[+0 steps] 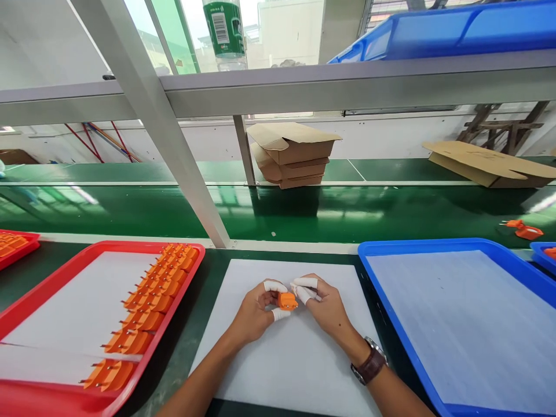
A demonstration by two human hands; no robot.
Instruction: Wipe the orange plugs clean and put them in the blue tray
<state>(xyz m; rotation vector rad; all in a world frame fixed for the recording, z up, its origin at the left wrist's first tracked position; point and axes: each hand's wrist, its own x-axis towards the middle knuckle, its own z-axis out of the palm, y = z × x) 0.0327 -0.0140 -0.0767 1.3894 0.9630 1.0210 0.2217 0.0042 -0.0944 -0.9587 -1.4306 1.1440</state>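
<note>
Between the thumb and fingers of my left hand is a small orange plug with metal pins, held above a white sheet. Close by on its right, my right hand has its thumb and fingers pinched together. Whatever they may hold is too small to make out, and I cannot tell whether they touch the plug. White covers wrap several fingertips on both hands. To the left, a red tray carries rows of similar orange plugs along its right side. A blue tray lined with a pale sheet lies to the right.
A grey metal frame crosses the view above the bench. Behind it runs a green conveyor belt, with an orange plug at its right. Cardboard boxes stand farther back. A bottle and a blue bin sit overhead.
</note>
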